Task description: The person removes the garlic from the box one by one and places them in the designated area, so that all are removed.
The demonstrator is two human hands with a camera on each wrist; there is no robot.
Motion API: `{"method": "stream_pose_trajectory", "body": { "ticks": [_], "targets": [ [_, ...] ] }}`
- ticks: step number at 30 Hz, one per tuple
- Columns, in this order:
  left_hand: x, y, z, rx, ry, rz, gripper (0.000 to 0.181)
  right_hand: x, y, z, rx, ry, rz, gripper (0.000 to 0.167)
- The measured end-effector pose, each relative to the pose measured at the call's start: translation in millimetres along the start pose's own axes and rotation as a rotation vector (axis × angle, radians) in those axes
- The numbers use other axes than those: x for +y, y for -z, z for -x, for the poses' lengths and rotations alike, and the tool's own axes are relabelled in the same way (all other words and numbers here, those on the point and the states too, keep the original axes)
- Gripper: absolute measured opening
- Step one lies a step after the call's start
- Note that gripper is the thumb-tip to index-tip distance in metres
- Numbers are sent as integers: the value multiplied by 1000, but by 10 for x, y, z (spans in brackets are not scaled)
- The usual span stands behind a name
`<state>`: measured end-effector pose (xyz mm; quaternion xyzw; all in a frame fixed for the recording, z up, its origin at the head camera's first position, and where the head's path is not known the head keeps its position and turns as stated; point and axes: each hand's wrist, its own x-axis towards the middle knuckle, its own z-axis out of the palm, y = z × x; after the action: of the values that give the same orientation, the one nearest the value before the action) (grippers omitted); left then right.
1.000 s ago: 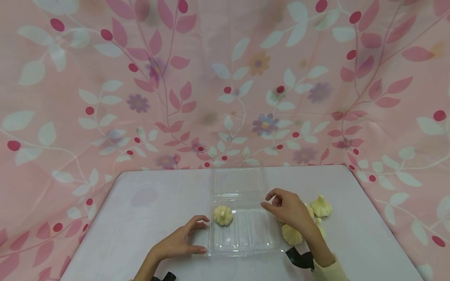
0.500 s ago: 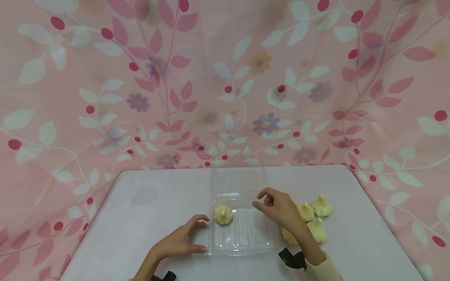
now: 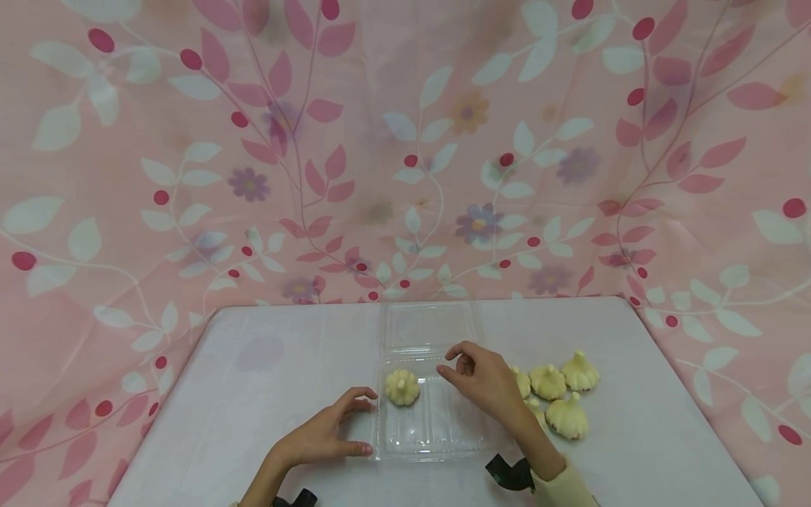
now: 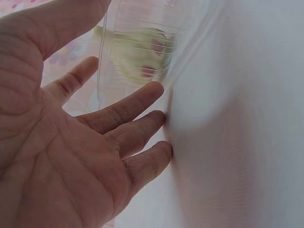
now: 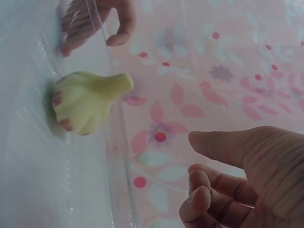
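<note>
One garlic bulb [image 3: 402, 388] stands stem up in the left back part of a clear plastic box [image 3: 437, 419]. My right hand [image 3: 484, 380] hovers above the right side of this box. Nothing lies between its thumb and loosely curled fingers in the right wrist view. My left hand [image 3: 322, 435] rests at the box's left edge, fingers spread and holding nothing. In the left wrist view the same garlic bulb [image 4: 140, 57] shows through the clear wall, and the fingertips [image 4: 154, 90] reach close to the wall; contact cannot be told.
Several more garlic bulbs [image 3: 568, 417] stand on the white table [image 3: 652, 436] right of the box, partly hidden by the right hand and forearm. The clear lid [image 3: 431, 327] lies folded back behind the box. A pink floral curtain [image 3: 355, 176] hangs behind the table.
My right hand has moved left over the box, uncovering more of the garlic bulbs on the right. The left hand and the bulb in the box have stayed in place.
</note>
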<state>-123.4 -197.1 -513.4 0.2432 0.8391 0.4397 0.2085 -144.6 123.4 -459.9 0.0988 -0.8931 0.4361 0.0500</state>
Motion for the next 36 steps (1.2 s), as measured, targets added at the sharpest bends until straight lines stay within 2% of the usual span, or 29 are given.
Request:
{"method": "stream_pose_trajectory", "body": {
  "ticks": [16,27,36],
  "targets": [
    [-28,-5,-10,9,-13,-17,79,-63,-220,13,0,21,17,25],
    [-7,-6,1,3,8,5,78,-101,-345,23,-30,30,38,28],
    [-10,-2,-2,5,-7,7,80,-120,-413,9,-63,17,51,34]
  ]
}}
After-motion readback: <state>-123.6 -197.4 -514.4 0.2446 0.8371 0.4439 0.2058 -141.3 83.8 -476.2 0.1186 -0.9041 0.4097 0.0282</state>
